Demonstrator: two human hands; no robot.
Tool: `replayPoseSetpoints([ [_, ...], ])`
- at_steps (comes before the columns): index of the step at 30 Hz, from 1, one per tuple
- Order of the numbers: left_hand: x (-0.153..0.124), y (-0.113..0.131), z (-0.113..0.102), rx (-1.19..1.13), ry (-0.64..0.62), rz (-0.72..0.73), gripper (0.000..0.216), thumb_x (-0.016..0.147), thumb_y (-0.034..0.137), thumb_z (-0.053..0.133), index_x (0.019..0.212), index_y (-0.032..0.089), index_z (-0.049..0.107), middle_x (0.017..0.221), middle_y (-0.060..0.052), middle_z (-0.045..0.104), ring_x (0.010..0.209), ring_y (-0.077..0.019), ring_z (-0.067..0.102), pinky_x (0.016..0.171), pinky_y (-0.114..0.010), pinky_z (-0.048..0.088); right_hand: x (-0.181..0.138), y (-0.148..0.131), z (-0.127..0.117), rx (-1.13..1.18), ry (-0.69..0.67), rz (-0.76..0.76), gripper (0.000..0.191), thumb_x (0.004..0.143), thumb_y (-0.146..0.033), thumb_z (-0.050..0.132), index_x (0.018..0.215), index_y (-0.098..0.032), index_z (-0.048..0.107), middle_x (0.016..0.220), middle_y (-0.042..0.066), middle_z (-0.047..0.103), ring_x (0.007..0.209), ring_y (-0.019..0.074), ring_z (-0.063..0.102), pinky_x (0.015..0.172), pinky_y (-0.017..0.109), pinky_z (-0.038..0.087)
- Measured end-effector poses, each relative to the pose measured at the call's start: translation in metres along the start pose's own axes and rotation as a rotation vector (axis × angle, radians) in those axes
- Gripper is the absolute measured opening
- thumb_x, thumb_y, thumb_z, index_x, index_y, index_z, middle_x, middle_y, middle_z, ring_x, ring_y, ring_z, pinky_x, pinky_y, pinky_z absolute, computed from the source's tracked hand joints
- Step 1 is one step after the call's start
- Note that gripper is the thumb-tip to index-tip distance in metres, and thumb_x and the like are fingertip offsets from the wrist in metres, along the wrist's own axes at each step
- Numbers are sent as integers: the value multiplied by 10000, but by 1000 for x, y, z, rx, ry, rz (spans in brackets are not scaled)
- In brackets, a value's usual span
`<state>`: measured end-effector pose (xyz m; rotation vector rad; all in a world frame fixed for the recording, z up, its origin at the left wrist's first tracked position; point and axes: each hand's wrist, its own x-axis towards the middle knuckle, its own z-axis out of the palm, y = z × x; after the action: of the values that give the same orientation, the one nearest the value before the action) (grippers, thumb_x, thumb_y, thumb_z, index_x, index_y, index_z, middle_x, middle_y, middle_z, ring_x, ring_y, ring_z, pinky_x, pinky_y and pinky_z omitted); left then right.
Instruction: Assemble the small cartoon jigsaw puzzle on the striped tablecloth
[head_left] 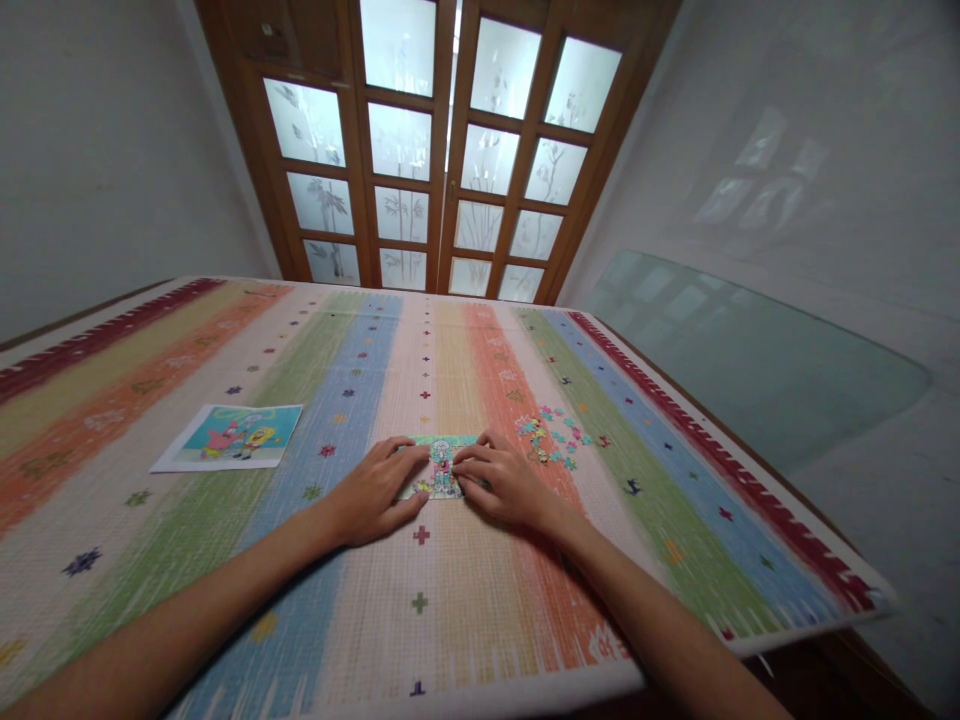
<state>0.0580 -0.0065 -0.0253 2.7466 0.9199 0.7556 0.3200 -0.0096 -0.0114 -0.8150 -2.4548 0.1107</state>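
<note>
Puzzle (pixel 442 466) is flanked on worktop (pixel 469 630) by left hand (pixel 379 493) at 9 o'clock, right hand (pixel 504 480) at 3; long axis seemingly 9-to-3. Fingers laid over both ends; pinching can't be told. Loose pieces (pixel 535 430) seen at right hand's 2 o'clock.

The bare left hand (pixel 382 490) and bare right hand (pixel 504 480) block both sides of the flat, multicoloured jigsaw (pixel 442 465), while beyond it the bench (pixel 450 360), covered in striped cloth, lies open. Small teal-and-multicoloured loose pieces (pixel 534 432) obstruct a low path just beyond the right hand; leftward, bare cloth leads to a white-bordered paper picture (pixel 240 438).
</note>
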Motion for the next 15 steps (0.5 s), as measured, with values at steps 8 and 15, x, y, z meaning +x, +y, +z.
replayPoseSetpoints([
  [8, 0, 0, 1, 2, 11, 9, 368, 975, 326, 528, 1304, 161, 512, 1250, -140, 636, 1238, -317, 527, 1050, -493, 472, 1, -5, 6, -62, -9, -87, 249, 1013, -289, 532, 1128, -177, 722, 1043, 96, 738, 937, 224, 625, 936, 434, 455],
  [15, 0, 1, -1, -12, 8, -5, 364, 968, 326, 525, 1299, 174, 513, 1246, -139, 636, 1233, -314, 531, 1047, -499, 472, 4, -11, 6, -69, -19, -94, 199, 1021, -256, 529, 1071, -184, 708, 1071, 88, 743, 944, 227, 621, 960, 448, 446],
])
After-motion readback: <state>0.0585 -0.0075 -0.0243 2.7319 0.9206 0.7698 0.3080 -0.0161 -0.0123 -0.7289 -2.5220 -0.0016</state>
